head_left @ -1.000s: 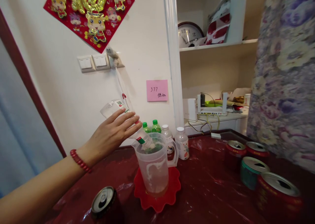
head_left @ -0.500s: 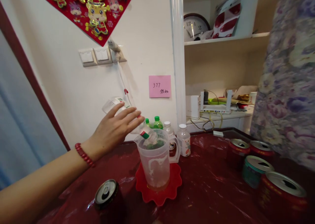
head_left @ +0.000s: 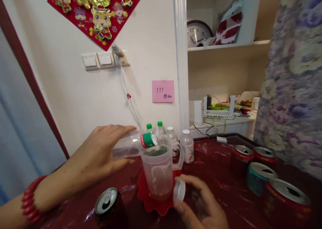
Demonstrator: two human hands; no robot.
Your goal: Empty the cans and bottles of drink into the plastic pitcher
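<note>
My left hand is closed around a clear plastic bottle, fingers above it and thumb below. The bottle lies almost level, with a green and red label, and its neck end is over the rim of a translucent measuring jug. The jug stands on a red scalloped dish and holds a little brownish liquid at the bottom. Beside the jug's lower right side, my right hand pinches a small round whitish lid between thumb and fingers.
Behind the jug stand green-capped bottles and white-capped bottles. An open dark can is at the front left; several open cans stand at the right. A white router sits on the shelf behind the dark red table.
My left hand has moved down and left, its grip further back and thumb now showing. The bottle has tipped toward level. My right hand has come into view with the lid.
</note>
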